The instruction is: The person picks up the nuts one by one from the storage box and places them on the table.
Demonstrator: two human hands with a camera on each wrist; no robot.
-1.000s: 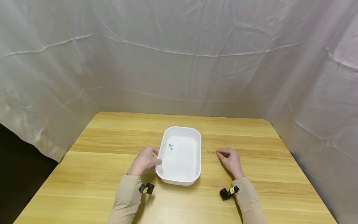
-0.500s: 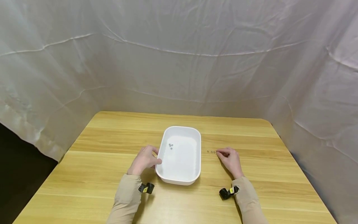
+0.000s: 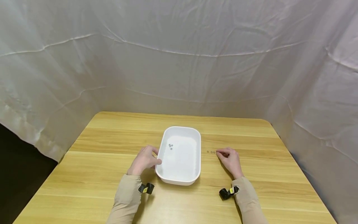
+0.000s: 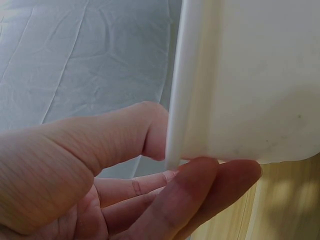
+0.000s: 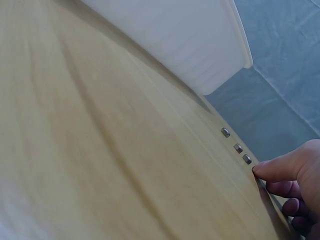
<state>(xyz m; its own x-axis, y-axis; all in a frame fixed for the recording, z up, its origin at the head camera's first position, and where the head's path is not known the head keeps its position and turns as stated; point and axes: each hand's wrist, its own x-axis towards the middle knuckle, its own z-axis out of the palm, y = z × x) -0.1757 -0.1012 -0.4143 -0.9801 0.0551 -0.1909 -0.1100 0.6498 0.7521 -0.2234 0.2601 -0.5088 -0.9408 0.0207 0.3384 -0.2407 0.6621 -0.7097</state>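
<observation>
A white plastic basin [image 3: 181, 158] stands on the table, with several small metal nuts [image 3: 171, 149] inside near its left wall. My left hand [image 3: 144, 160] grips the basin's left rim; the left wrist view has the thumb at the rim and fingers [image 4: 192, 185] beneath it. To the right of the basin, three metal nuts [image 5: 238, 148] lie in a row on the wood. At the row's right end my right hand [image 3: 230, 159] pinches thumb and finger together at the tabletop. A dark bit shows at the thumb tip, apparently another nut, mostly hidden by the fingers.
The wooden table [image 3: 98, 186] spreads out on all sides of the basin. Pale grey cloth [image 3: 179, 74] hangs behind and along both sides. A black wrist camera [image 3: 146, 188] sits on the left sleeve, and another wrist camera [image 3: 225, 193] on the right one.
</observation>
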